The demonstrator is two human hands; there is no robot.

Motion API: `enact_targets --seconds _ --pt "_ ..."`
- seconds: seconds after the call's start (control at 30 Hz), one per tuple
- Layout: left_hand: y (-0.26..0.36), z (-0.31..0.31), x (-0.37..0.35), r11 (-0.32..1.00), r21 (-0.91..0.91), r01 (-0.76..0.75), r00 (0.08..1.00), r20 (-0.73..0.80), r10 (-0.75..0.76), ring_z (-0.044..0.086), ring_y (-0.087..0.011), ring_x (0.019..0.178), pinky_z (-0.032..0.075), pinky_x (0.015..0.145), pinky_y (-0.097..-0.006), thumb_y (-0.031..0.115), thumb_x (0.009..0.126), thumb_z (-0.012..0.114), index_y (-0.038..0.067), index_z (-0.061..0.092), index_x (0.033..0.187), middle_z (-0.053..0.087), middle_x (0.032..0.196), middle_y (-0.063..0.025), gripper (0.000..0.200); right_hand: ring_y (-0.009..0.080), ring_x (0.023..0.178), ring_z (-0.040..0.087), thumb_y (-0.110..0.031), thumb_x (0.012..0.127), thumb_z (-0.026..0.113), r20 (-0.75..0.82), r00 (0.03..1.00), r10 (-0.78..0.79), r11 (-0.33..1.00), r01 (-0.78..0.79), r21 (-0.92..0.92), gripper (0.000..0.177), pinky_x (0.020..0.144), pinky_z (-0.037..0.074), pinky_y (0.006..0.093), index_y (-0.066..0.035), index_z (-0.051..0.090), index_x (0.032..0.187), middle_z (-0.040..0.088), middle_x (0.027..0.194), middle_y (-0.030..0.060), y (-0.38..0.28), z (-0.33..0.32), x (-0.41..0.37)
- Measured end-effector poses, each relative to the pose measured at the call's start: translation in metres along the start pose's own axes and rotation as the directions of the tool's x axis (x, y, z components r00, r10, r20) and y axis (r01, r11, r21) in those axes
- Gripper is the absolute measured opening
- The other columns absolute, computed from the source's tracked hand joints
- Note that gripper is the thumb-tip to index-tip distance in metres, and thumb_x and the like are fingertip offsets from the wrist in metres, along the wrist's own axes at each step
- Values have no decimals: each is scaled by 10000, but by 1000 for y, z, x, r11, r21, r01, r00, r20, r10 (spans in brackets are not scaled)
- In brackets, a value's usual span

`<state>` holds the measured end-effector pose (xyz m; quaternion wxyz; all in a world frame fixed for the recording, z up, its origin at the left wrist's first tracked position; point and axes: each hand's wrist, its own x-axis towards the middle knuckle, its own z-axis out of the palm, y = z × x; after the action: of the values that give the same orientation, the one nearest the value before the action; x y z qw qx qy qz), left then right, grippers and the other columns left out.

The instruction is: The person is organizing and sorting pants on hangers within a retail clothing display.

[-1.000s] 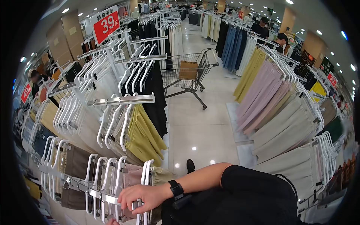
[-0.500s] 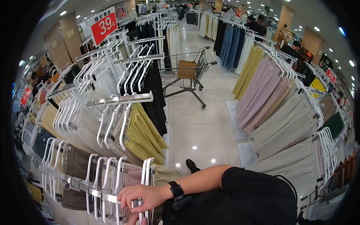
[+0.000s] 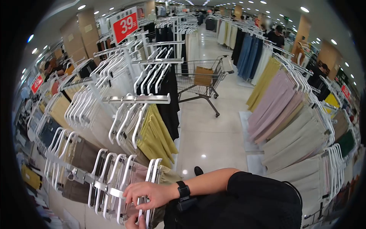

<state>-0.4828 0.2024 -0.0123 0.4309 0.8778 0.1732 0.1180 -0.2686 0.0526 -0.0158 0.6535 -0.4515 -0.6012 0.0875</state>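
Observation:
My right hand, with a black watch on its wrist, reaches in from the right, fingers curled over the end of the metal clothes rail. Its thumb lies on the near side. Two white trouser hangers pass up behind this hand, with pale khaki trousers beside them. Below, my left hand is partly cut off by the bottom edge, thumb and fingers against the lower part of a white hanger. Pink trousers hang just left of the right hand.
A shopping cart holding a cardboard box stands in the aisle. Olive trousers hang at the left rack's aisle side. Mauve trousers line the right rack. A person in black stands farther back.
The view has shifted, so the racks, cart and hands appear farther right and slightly lower. More of my left hand shows beside the hanger. My right hand stays at the rail end.

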Motion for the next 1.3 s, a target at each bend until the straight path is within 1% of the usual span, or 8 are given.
enact_targets --seconds 0.03,0.07,0.1,0.27,0.37,1.0,1.07,1.3 --pt "0 -3 2 996 61 64 997 39 -67 649 -200 812 556 767 -379 133 1087 698 -45 764 1109 747 905 -155 191 372 1330 638 -35 957 762 25 999 -22 999 23 -41 100 1094 528 496 -59 666 961 743 1217 96 0 -1 1" --pt "-22 7 15 998 41 -44 999 -2 44 700 -173 830 564 777 -360 63 1014 692 -77 753 1047 765 884 -158 156 372 1313 649 -30 949 773 46 998 -49 996 53 -79 108 1084 539 495 -62 671 964 744 1235 97 -1 -4 4" --pt "-44 11 9 999 -36 -34 997 -65 32 743 -315 772 563 749 -415 85 960 738 -40 775 1024 760 850 -183 145 372 1312 654 -34 934 796 70 997 -35 994 42 -105 128 1084 542 497 -65 678 974 748 1260 97 -1 -5 5" --pt "-35 3 13 998 67 1 982 -188 12 733 -462 870 572 766 -476 133 983 755 3 782 1059 758 950 -247 153 393 1353 645 -140 841 920 130 990 -50 909 99 -405 239 1071 541 503 -109 759 1014 715 1360 130 -19 -15 15" --pt "-41 -1 18 993 115 13 980 -197 10 729 -424 806 567 725 -469 192 988 780 32 786 1048 748 882 -202 171 341 1181 689 -106 789 952 99 994 -49 924 82 -374 292 990 559 464 -102 777 1023 752 1288 105 -9 -12 12" --pt "-39 -6 25 997 72 20 996 -88 -14 760 -383 807 601 756 -424 160 976 795 1 792 1114 784 958 -214 211 348 1183 701 -147 760 999 105 994 19 967 9 -256 339 993 558 473 -94 781 1013 777 1227 94 6 -18 8" --pt "-38 -2 24 999 52 -17 981 -191 27 761 -368 868 600 787 -425 166 950 811 47 812 1071 800 972 -152 170 338 1197 701 -126 738 1000 101 995 13 969 12 -248 358 998 565 460 -94 790 1026 775 1242 81 5 -17 9" --pt "-11 -10 9 967 37 -253 881 -405 246 775 -341 996 604 883 -416 101 901 850 19 804 1083 812 1067 -144 205 333 1210 704 -78 737 982 83 997 0 969 20 -247 364 1015 574 449 -86 799 1051 773 1266 82 2 -15 8"
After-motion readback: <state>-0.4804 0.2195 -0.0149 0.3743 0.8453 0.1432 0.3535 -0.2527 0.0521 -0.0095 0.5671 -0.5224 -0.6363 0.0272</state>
